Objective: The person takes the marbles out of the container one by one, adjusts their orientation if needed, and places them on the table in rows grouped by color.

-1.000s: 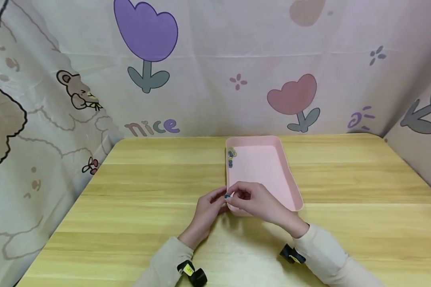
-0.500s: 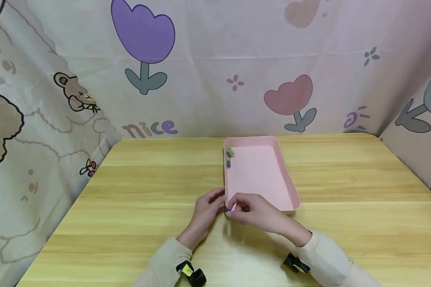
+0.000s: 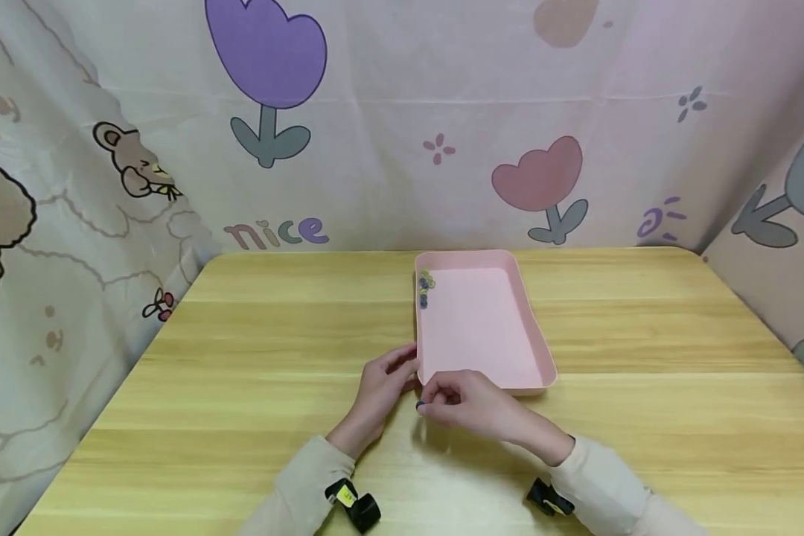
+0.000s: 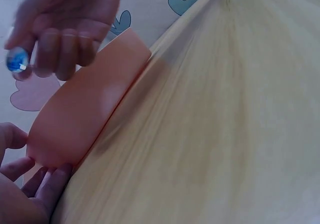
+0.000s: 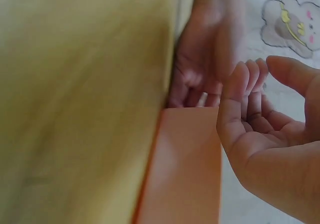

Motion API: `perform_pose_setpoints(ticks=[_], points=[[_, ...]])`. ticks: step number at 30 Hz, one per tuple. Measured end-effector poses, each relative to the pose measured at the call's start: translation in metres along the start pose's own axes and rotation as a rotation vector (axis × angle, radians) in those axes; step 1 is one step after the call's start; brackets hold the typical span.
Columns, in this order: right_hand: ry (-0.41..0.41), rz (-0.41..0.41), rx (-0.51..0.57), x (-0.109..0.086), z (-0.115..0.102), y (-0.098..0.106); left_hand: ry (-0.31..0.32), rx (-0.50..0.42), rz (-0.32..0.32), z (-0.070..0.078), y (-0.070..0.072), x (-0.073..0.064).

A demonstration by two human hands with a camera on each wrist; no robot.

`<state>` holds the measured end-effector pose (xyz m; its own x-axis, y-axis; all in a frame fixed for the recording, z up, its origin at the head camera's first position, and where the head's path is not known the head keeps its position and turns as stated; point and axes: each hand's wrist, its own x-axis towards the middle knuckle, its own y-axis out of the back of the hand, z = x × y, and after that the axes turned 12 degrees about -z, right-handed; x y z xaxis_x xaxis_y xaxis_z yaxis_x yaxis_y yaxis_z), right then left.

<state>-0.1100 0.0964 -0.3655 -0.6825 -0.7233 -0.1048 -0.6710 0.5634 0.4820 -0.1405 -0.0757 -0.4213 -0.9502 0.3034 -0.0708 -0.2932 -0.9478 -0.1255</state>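
My right hand [image 3: 469, 406] pinches a small, shiny blue glass marble [image 4: 17, 59] between thumb and index finger. It hovers just off the near left corner of a shallow pink tray [image 3: 485, 327]. In the right wrist view the fingertips hide the marble. My left hand [image 3: 378, 387] lies at the tray's left side, its fingers [image 4: 52, 184] resting against the outside of the wall near that corner. Inside the tray, several yellowish and blue marbles [image 3: 424, 286] sit bunched along the far part of the left wall.
The tray stands on a light wooden table [image 3: 295, 327]. A patterned cloth [image 3: 388, 119] hangs behind the table and along both sides. Dark wrist cameras [image 3: 355, 505] are strapped over the sleeves.
My right hand has drawn the marble toward me, from the tray's left wall to beyond its near corner. The left hand stays at the tray's side. The head view has shifted slightly.
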Motion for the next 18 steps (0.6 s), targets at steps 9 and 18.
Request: perform_pose_setpoints(ticks=[9, 18], points=[[-0.056, -0.008, 0.052, -0.008, 0.008, -0.006, 0.003, -0.004, -0.014, 0.002, -0.002, 0.003], [-0.013, -0.015, 0.058, -0.006, 0.017, -0.021, 0.013, 0.007, 0.008, 0.000, 0.000, -0.001]])
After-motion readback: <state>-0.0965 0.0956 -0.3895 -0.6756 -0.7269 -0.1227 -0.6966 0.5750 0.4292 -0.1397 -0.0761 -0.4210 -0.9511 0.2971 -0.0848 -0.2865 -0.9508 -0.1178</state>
